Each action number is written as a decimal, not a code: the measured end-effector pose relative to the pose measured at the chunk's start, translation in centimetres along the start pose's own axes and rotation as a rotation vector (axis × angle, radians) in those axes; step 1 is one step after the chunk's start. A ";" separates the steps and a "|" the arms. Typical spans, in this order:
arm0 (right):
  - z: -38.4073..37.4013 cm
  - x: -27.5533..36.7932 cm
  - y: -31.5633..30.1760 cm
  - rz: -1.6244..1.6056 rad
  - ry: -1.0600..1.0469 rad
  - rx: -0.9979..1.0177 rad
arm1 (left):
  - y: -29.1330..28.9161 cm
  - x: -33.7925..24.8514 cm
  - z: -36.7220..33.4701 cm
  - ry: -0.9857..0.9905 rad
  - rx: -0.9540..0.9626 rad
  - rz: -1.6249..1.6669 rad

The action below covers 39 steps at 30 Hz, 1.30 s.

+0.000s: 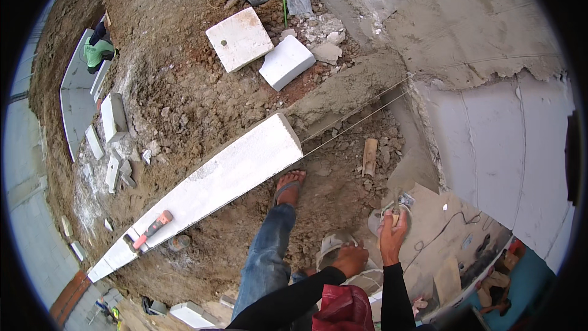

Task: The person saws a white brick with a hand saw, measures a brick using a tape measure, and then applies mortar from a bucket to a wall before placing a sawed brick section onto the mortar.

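My left hand [352, 260] is closed over the rim of a mortar-smeared bucket [331, 244], low in the head view. To its right, my right hand [392, 236] is wrapped round a short wooden-handled tool [396, 213] with a greyish rounded part beside the fingers. The tool looks like a trowel, but its blade is partly hidden. Ahead and left of both hands, a row of white blocks [233, 156] forms a low wall. A rubber mallet [153, 228] with an orange and black handle lies on top of the row. My sandalled foot [289, 187] stands beside the wall.
Two taut strings [361, 112] run from the wall's end over a mortar bed [349, 89] to the grey wall [496, 129]. Loose white blocks [240, 39] lie on the rough soil. A split piece of bamboo [369, 157] lies nearby. Another person [98, 52] works far left.
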State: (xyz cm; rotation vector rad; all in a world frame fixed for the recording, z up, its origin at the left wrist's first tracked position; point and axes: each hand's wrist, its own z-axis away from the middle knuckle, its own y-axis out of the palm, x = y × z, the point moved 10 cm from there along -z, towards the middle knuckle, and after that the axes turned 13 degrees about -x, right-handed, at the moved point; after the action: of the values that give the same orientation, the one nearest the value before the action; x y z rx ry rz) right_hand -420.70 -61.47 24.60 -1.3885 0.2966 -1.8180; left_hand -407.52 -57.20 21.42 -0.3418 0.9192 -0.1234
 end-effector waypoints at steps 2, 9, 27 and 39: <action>-0.2 0.8 -1.7 0.008 -0.085 -0.068 | -0.5 0.2 -0.1 -0.018 0.036 0.028; 0.6 10.9 -4.1 0.247 -0.329 -0.059 | -2.8 0.8 -3.1 0.045 -0.007 0.262; 16.5 24.4 -0.4 0.603 -0.216 0.581 | -12.2 -6.0 14.6 -0.870 0.054 1.904; 1.7 33.6 6.4 0.552 -0.505 0.658 | -15.8 -3.4 13.0 -0.685 -0.114 1.607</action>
State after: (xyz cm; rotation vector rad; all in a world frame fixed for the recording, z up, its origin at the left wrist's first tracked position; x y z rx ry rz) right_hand -418.48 -89.06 44.69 -1.0906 -0.1678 -0.9383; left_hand -398.56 -68.14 36.68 0.3170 0.3006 1.4395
